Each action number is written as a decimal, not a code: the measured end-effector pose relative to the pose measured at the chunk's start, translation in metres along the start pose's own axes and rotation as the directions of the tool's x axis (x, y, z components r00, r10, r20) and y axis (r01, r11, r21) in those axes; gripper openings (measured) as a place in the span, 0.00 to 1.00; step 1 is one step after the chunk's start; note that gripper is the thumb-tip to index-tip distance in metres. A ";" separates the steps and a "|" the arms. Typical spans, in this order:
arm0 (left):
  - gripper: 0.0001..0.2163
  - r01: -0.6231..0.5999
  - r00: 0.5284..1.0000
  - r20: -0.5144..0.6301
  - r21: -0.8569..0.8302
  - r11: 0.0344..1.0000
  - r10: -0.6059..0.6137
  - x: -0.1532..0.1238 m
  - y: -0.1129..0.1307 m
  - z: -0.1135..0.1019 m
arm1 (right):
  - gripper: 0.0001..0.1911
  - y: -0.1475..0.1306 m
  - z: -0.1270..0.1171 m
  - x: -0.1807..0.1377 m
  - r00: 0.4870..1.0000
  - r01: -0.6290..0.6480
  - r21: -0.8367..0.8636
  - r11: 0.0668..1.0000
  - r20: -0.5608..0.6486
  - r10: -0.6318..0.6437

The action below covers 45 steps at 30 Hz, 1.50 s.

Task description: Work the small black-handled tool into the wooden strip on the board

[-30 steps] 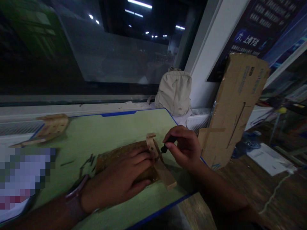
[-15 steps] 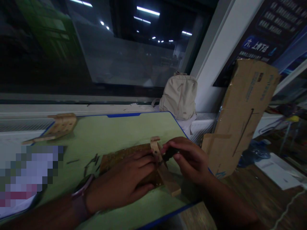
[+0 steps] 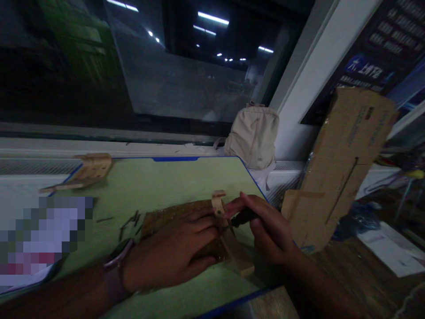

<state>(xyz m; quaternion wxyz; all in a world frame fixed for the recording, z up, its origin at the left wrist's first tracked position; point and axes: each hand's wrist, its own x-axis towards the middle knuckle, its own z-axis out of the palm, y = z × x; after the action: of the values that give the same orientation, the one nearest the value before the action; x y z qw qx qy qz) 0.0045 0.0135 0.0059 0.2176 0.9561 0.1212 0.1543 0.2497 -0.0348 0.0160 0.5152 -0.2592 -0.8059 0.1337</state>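
Observation:
My left hand [image 3: 172, 248] lies flat across a brown wooden board [image 3: 169, 212], its fingers stretched toward a pale wooden piece with a curved end [image 3: 217, 204]. That piece stands along the board's right end, with dark holes or screw heads in it, and its flat lower part [image 3: 241, 257] reaches toward me. In my right hand [image 3: 270, 230], closed fingers hold a dark-handled screwdriver [image 3: 244, 217], blurred in dim light. The screwdriver points left at the pale piece; my hand hides where its tip meets the wood.
Several dark screws [image 3: 129, 223] lie on the green tabletop [image 3: 172, 177] left of the board. Another curved wooden part [image 3: 93, 170] rests at the back left corner. A beige backpack [image 3: 254, 135] sits on the sill, and a cardboard sheet [image 3: 345, 173] leans at the right.
The whole view has shifted slightly. My right fingers have loosened and straightened a little around the screwdriver, with the hand turned. My left hand stays on the board.

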 end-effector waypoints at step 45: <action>0.18 0.029 0.999 0.015 0.017 0.999 -0.029 -0.002 -0.003 0.003 | 0.12 0.019 0.001 0.000 0.958 0.029 -0.227 0.974 -0.273 -0.092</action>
<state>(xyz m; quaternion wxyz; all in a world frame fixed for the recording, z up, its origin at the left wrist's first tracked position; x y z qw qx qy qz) 0.0034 0.0145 0.0018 0.2125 0.9572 0.1349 0.1429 0.2543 -0.0188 0.0069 0.5964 -0.3060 -0.7420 -0.0106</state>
